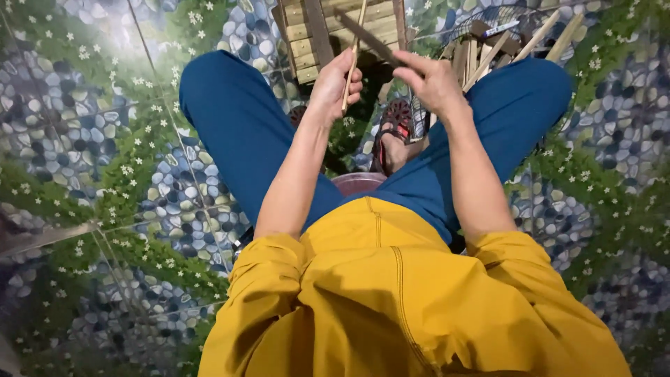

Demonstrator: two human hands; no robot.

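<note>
Nearest the camera, a mustard-yellow shirt (391, 293) fills the bottom of the view, its sleeves ending at the elbows. Beyond it the person sits with knees spread wide in blue trousers (244, 126), and a reddish-brown rim of a bowl or stool (357, 183) shows just between the thighs. Further out, one foot in a dark sandal (392, 136) with a red patterned sole rests on the floor between the legs.

Both bare forearms reach forward over the lap. The left hand (336, 85) is curled shut around a thin, pale bamboo stick (353, 59), which stands nearly upright, its top running out past the upper edge of the view. The right hand (433, 80) is closed with fingers pinching the handle end of a dark flat blade (366, 36), which slants up and to the left so that it crosses the stick just above the left hand. Whether blade and stick are touching cannot be told.

Behind the hands lies a slatted wooden stand (314, 38) of pale planks. To its right, past the right knee, a heap of split bamboo pieces (502, 45) lies loosely piled, some over a wire basket (481, 17). All around spreads a tiled floor (84, 139) printed with pebbles, green leaves and small white flowers.
</note>
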